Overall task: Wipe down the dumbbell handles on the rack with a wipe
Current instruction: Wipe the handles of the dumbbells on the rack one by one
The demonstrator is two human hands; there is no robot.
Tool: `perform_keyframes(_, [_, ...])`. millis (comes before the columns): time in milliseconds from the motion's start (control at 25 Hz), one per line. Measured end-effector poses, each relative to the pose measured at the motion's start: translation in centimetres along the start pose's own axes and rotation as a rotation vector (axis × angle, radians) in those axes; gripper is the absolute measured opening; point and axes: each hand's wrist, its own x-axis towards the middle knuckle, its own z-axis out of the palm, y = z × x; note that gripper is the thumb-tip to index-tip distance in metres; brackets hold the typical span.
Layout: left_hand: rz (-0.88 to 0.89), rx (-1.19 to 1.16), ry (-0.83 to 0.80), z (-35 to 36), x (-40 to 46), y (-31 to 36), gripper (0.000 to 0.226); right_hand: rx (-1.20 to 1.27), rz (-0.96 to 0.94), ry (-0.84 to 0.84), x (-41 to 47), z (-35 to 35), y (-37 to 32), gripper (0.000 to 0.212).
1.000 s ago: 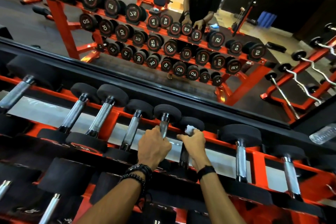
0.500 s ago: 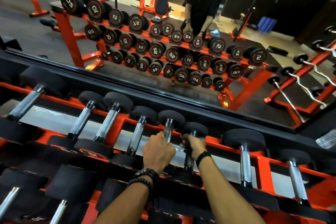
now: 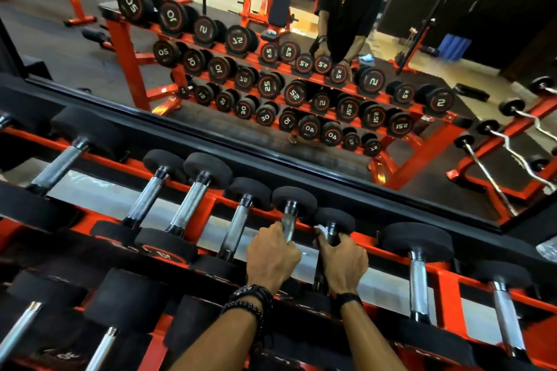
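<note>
i see both hands on the top row of the orange rack (image 3: 446, 295), side by side on two neighbouring dumbbells. the left hand (image 3: 272, 259) is clenched round the chrome handle of one small dumbbell (image 3: 294, 200); its fingers (image 3: 291, 245) curl over the bar from the left, and the bare upper part of the handle rises just beyond them to the black head. dark bead bracelets (image 3: 250, 300) sit on that wrist

the right hand (image 3: 343, 262) is wrapped round the handle of the next dumbbell (image 3: 334, 220), immediately right of the left hand's fingers. a white wipe (image 3: 321, 230) is bunched between these fingers and the bar, a bit of it sticking out at the top left of the fist, just below the black head. the hand grasps wipe and handle together, and most of that handle is hidden under it. a black band (image 3: 349, 298) is on this wrist

left of the left hand's fingers, three more chrome handles (image 3: 235, 229) lie in the same row, bare and untouched. right of the right hand's fingers stands a larger dumbbell (image 3: 417, 280), near but not touching

beyond the fingertips a mirror (image 3: 90, 48) with a black frame reflects the rack's numbered dumbbell ends and the person bent over them
</note>
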Motion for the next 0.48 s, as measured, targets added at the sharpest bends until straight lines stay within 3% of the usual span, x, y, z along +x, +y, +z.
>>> perform_keyframes(200, [0.011,0.007,0.017,0.0,0.1,0.1,0.007,0.255,0.009,0.141,-0.5,-0.3,-0.2,0.024])
perform_keyframes(480, [-0.011,-0.001,0.014,0.1,0.1,0.1,0.004,0.549,0.033,0.181,0.1,0.7,1.1,0.002])
